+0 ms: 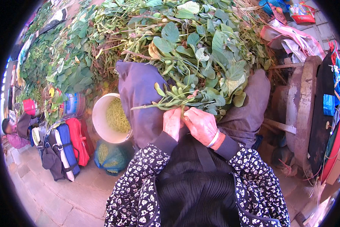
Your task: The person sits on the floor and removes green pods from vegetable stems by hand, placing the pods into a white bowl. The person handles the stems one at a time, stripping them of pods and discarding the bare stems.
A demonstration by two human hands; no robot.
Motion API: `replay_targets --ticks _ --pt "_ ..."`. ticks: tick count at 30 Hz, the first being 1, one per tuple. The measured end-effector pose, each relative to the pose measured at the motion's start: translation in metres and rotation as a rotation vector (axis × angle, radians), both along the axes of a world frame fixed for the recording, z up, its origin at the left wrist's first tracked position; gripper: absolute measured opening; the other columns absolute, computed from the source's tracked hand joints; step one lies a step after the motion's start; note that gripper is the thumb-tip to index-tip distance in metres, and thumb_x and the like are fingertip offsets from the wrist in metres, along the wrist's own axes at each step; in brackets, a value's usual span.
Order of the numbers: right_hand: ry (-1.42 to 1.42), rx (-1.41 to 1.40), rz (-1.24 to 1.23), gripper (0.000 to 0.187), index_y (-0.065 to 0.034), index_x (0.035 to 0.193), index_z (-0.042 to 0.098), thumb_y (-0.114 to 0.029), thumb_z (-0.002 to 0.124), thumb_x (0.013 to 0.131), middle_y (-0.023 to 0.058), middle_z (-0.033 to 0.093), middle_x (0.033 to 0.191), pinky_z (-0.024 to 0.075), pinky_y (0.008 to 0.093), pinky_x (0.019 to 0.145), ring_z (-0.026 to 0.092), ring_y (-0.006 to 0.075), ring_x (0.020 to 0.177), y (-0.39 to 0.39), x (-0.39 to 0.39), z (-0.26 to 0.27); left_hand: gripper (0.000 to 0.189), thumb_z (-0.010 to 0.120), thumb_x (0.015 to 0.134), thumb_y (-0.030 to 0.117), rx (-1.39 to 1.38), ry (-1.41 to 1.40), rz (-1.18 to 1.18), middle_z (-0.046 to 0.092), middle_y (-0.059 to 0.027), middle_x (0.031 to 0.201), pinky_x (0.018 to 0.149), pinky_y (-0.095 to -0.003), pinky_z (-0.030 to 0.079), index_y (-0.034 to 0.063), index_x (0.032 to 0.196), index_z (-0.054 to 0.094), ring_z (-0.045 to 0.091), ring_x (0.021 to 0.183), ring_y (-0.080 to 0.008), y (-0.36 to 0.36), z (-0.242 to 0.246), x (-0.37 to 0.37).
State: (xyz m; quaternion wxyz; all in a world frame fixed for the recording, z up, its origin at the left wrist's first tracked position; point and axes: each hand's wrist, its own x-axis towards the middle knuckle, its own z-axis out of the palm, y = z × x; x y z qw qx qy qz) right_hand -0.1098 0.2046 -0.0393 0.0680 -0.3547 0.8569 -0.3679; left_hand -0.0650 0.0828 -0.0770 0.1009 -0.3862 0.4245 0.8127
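Over my lap lies a cut soybean plant (184,71) with green leaves and clusters of green pods. My left hand (172,120) has its fingers closed on the stem near its cut end, which points left. Right beside it, my right hand (201,124), with a white band at the wrist, pinches a green soybean pod (183,111) between thumb and fingers. To the left of my knee is a white plastic bucket (97,117), tilted in view and part filled with picked green pods (117,116). Its right side is hidden behind my leg.
Heaped soybean plants (67,56) spread ahead and left. A teal mesh bag (113,159) of pods sits below the bucket, near red and blue bags (67,144). A wooden frame (303,113) stands on the right. At the far left is another person (16,136).
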Motion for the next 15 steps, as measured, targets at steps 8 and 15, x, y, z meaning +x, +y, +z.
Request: replay_targets --ticks 8,15 --pt "0.041 0.096 0.129 0.012 -0.0076 0.077 0.052 -0.012 0.061 0.072 0.0069 0.053 0.069 0.0455 0.0385 0.053 0.059 0.0267 0.067 0.001 -0.010 0.000 0.026 0.043 0.093 0.015 0.153 -0.036 -0.103 0.062 -0.0061 0.102 0.078 -0.0295 0.051 0.0029 0.112 0.056 0.062 0.088 -0.0151 -0.003 -0.003 0.003" --pt "0.128 0.037 0.055 0.016 -0.0079 0.088 0.057 -0.015 0.063 0.076 0.0063 0.053 0.076 0.0463 0.0354 0.054 0.059 0.0251 0.070 -0.039 -0.025 0.017 0.017 0.051 0.091 0.013 0.038 0.051 0.003 0.062 -0.0064 0.097 0.066 -0.0258 0.051 0.0026 0.103 0.057 0.062 0.082 -0.0139 0.002 -0.013 0.008"
